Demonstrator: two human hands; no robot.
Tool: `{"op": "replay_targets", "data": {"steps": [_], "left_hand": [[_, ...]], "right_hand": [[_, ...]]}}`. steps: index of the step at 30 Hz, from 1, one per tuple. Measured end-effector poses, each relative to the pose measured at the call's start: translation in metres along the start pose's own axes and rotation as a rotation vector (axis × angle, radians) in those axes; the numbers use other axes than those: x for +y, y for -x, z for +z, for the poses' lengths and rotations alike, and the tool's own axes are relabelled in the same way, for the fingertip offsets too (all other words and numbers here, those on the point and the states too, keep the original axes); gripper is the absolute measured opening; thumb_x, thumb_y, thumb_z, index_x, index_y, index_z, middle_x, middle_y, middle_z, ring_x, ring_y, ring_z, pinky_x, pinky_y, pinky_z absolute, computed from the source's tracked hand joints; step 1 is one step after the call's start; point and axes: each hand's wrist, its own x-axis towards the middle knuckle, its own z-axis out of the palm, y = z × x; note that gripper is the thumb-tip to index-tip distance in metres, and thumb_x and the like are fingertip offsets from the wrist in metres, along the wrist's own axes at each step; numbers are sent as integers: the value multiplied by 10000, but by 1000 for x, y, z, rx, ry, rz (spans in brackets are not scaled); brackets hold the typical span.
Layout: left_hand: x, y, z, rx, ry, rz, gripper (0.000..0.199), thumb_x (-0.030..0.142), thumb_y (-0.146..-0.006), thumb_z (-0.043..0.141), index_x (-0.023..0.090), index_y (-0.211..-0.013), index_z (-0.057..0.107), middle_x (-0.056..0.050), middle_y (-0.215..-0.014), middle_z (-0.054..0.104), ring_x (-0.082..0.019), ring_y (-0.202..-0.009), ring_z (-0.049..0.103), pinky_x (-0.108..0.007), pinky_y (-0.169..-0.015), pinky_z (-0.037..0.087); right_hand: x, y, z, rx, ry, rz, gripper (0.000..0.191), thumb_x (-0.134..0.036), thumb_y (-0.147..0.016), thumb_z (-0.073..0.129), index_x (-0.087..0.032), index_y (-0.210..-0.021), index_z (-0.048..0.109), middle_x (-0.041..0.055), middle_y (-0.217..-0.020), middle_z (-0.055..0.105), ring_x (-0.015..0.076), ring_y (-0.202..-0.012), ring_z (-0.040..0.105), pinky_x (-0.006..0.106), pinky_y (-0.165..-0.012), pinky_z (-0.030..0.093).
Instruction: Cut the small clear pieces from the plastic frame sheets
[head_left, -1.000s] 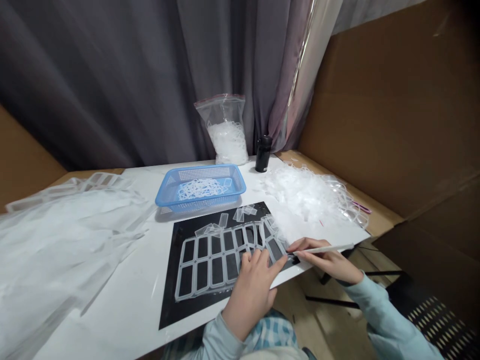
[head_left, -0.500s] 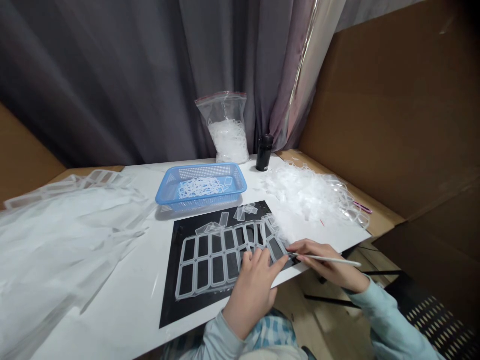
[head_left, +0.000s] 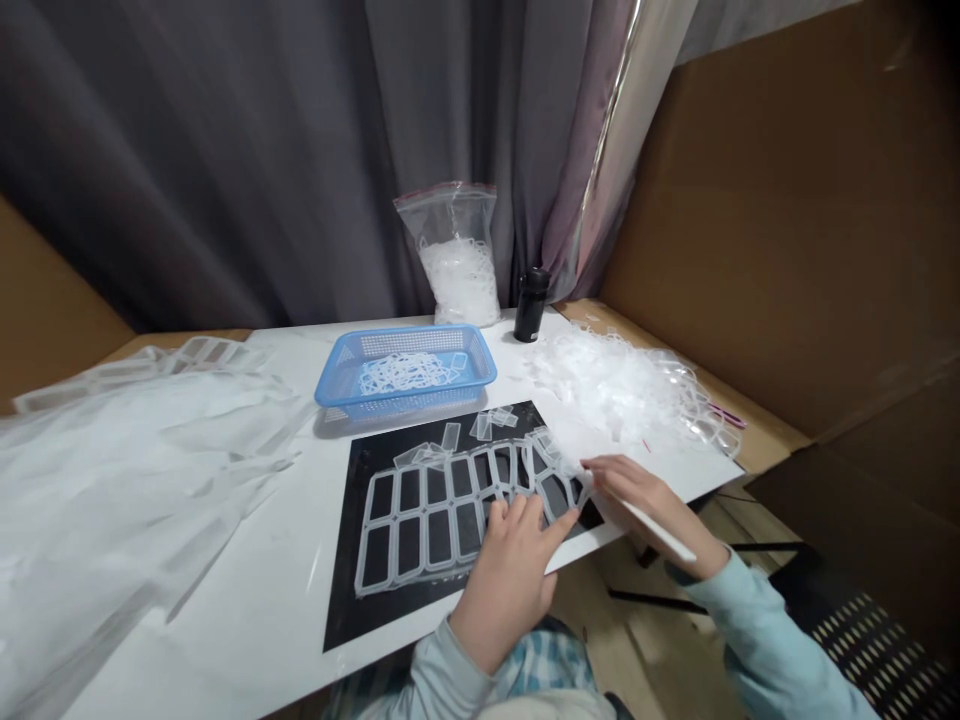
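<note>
White tabletop (head_left: 187, 640), black mat (head_left: 349, 625) under clear plastic rectangular grid (head_left: 442, 510); left hand (head_left: 504, 585) splayed open on grid, right hand (head_left: 649, 505) clamping thin white stick (head_left: 649, 526).

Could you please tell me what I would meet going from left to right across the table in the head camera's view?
Clear plastic sheeting → blue basket → black bottle → pile of clear plastic loops
</note>
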Motion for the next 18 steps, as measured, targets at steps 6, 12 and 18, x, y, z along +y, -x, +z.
{"op": "replay_targets", "data": {"steps": [6, 12, 18], "left_hand": [[0, 0, 0, 3, 11, -1, 651, 228, -821, 663, 329, -1411, 408, -54, -1038, 508, -268, -989, 473, -447, -869, 393], [0, 2, 1, 18, 21, -10, 626, 233, -826, 660, 342, -1394, 424, -41, -1041, 520, -254, -986, 482, -436, -894, 393], [0, 1, 3, 47, 5, -60, 766, 304, -834, 657, 248, -1505, 293, -70, -1067, 546, -271, -974, 484, -471, -892, 398]], "right_hand": [[49, -34, -18, 231, 31, 99, 178, -276, -1021, 438, -192, -1086, 581, 140, -1142, 624, 285, -1051, 604, 438, -888, 501], [50, -39, -23, 272, -78, 183, 190, -339, -983, 541, -180, -915, 617, 143, -1097, 639, 295, -1010, 610, 448, -874, 475], [16, -32, -13, -7, -401, 207, 225, -363, -999, 524, -188, -932, 648, 86, -1069, 673, 230, -1033, 641, 343, -886, 525]]}}
